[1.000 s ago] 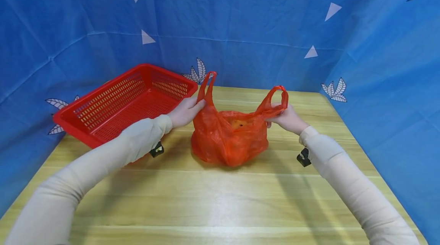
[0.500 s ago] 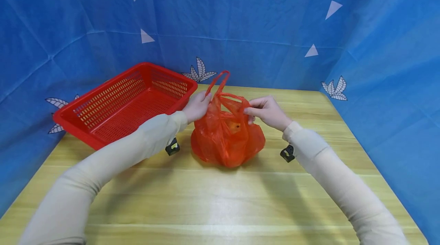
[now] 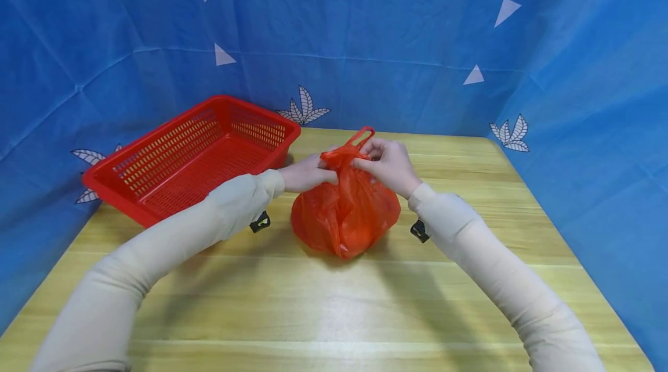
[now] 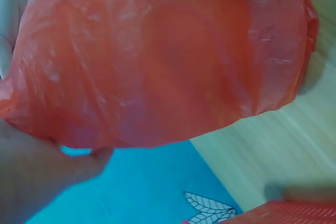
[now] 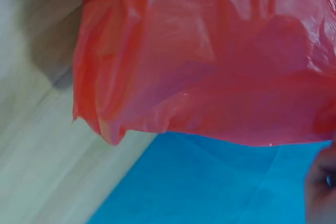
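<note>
A filled red-orange plastic bag (image 3: 347, 218) sits on the wooden table in the head view, its top gathered together. My left hand (image 3: 308, 177) holds the gathered top from the left, thumb in front and fingers partly hidden behind the plastic. On the other side, my right hand (image 3: 392, 166) pinches the top beside a handle loop (image 3: 363, 135) that sticks up. Stretched plastic of the bag (image 4: 173, 61) fills most of the left wrist view, with part of the left hand (image 4: 47, 174) low at the left. The bag's contents are covered.
A red perforated plastic basket (image 3: 235, 155) stands at the back left of the wooden table (image 3: 334, 314), close to the left forearm. Blue patterned cloth (image 3: 407, 30) hangs behind the table and along both sides.
My right hand has come leftward and brought its side of the bag against the other. The handles have drawn together and lower, and the opening that showed something yellow-orange inside has closed up.
</note>
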A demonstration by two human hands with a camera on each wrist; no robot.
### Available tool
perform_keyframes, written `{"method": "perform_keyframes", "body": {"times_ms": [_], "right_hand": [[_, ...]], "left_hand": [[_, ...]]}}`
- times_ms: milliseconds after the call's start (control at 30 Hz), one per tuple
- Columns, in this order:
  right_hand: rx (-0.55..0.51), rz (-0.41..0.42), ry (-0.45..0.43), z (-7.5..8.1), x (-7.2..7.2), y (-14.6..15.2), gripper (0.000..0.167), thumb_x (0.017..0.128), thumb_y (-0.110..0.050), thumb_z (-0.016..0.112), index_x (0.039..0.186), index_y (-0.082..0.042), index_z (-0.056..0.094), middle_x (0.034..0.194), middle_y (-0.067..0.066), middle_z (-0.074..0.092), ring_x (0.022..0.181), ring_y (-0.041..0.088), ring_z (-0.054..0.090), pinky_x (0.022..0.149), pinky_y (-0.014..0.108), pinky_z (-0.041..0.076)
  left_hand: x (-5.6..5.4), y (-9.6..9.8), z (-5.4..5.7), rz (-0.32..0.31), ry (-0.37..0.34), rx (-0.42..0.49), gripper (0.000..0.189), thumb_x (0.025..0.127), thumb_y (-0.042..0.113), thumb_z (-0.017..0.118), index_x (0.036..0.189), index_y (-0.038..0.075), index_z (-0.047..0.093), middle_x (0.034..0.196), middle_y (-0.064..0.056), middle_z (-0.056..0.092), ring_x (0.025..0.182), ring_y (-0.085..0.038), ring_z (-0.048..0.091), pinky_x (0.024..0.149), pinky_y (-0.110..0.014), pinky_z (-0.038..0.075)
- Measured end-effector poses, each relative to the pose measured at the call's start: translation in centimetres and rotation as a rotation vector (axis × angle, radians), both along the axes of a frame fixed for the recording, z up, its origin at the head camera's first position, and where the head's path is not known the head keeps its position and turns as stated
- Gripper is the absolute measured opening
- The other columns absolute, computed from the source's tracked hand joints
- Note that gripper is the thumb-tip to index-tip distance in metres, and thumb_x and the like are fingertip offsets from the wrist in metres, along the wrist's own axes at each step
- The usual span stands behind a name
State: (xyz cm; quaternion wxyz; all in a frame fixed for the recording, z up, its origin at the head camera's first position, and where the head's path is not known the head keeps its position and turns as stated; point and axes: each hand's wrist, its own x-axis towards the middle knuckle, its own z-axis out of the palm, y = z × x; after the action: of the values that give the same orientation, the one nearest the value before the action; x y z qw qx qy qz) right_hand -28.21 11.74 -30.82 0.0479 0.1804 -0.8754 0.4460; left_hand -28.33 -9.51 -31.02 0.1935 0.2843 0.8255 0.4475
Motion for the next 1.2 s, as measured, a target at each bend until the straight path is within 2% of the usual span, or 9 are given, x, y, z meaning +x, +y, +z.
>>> {"method": "perform_keyframes", "body": {"times_ms": [200,267,333,433,600,833,933,1067,1200], "right_hand": [[0.203,-0.051,0.501,-0.5,0.3,-0.4,0.049,0.081,-0.011,0.088,0.114,0.002,0.055,0.118,0.023,0.061,0.061,0.024,0.055,0.058,0.033,0.050],[0.250,0.010,0.625,-0.5,0.2,-0.3,0.064,0.080,-0.010,0.089,0.128,0.003,0.049,0.132,0.025,0.053,0.061,0.027,0.056,0.059,0.036,0.055],[0.284,0.101,0.678,-0.4,0.1,-0.1,0.073,0.081,-0.007,0.088,0.138,0.004,0.045,0.139,0.027,0.051,0.061,0.026,0.058,0.062,0.038,0.059],[0.317,0.211,0.667,-0.1,0.1,0.2,0.073,0.084,-0.002,0.085,0.144,0.004,0.044,0.130,0.023,0.064,0.063,0.026,0.062,0.065,0.038,0.060],[0.354,0.236,0.593,-0.1,0.3,0.8,0.055,0.088,-0.003,0.080,0.135,0.006,0.053,0.106,0.021,0.074,0.075,0.030,0.071,0.072,0.041,0.063],[0.378,0.257,0.564,-0.1,0.3,1.5,0.032,0.091,-0.006,0.079,0.116,0.005,0.063,0.110,0.021,0.072,0.095,0.035,0.071,0.085,0.047,0.062],[0.386,0.253,0.576,-0.1,0.4,1.6,0.033,0.091,-0.008,0.079,0.116,0.005,0.064,0.111,0.021,0.072,0.097,0.036,0.070,0.088,0.048,0.061],[0.384,0.245,0.595,0.0,0.5,1.7,0.035,0.090,-0.009,0.080,0.117,0.006,0.064,0.113,0.022,0.072,0.099,0.036,0.070,0.089,0.049,0.059],[0.383,0.253,0.624,0.0,0.5,1.8,0.035,0.089,-0.009,0.081,0.116,0.005,0.064,0.112,0.021,0.073,0.100,0.034,0.071,0.086,0.047,0.056]], "left_hand": [[0.2,0.2,0.4,0.074,0.071,-0.047,0.049,0.111,0.034,0.041,0.147,0.005,0.054,0.126,-0.016,0.066,0.114,-0.029,0.061,0.100,-0.040,0.052],[0.2,0.3,0.4,0.096,0.072,-0.068,0.049,0.111,0.036,0.040,0.143,0.004,0.058,0.123,-0.017,0.067,0.112,-0.029,0.061,0.100,-0.039,0.053],[0.2,0.2,0.5,0.086,0.060,-0.074,0.049,0.110,0.036,0.041,0.142,0.003,0.058,0.126,-0.016,0.068,0.115,-0.029,0.062,0.102,-0.040,0.053],[0.3,0.0,0.7,0.043,0.053,-0.072,0.050,0.108,0.037,0.044,0.142,0.003,0.058,0.127,-0.015,0.068,0.115,-0.028,0.063,0.103,-0.040,0.054],[0.3,-0.5,1.2,0.023,0.031,-0.070,0.050,0.107,0.040,0.043,0.135,0.004,0.061,0.120,-0.012,0.072,0.106,-0.024,0.067,0.094,-0.035,0.057],[0.1,-0.9,1.4,0.052,0.013,-0.056,0.052,0.111,0.040,0.034,0.133,0.001,0.061,0.121,-0.015,0.072,0.107,-0.025,0.069,0.096,-0.037,0.058],[0.1,-1.0,1.3,0.074,-0.058,-0.021,0.056,0.112,0.041,0.029,0.141,0.001,0.054,0.134,-0.017,0.066,0.122,-0.030,0.064,0.107,-0.042,0.052],[0.3,-1.0,1.1,0.097,-0.209,0.070,0.062,0.111,0.042,0.023,0.154,0.002,0.043,0.155,-0.019,0.050,0.146,-0.034,0.045,0.123,-0.049,0.034],[0.3,-0.9,0.9,0.095,-0.294,0.120,0.064,0.111,0.043,0.021,0.158,0.002,0.036,0.163,-0.018,0.041,0.154,-0.034,0.033,0.127,-0.050,0.025]]}}
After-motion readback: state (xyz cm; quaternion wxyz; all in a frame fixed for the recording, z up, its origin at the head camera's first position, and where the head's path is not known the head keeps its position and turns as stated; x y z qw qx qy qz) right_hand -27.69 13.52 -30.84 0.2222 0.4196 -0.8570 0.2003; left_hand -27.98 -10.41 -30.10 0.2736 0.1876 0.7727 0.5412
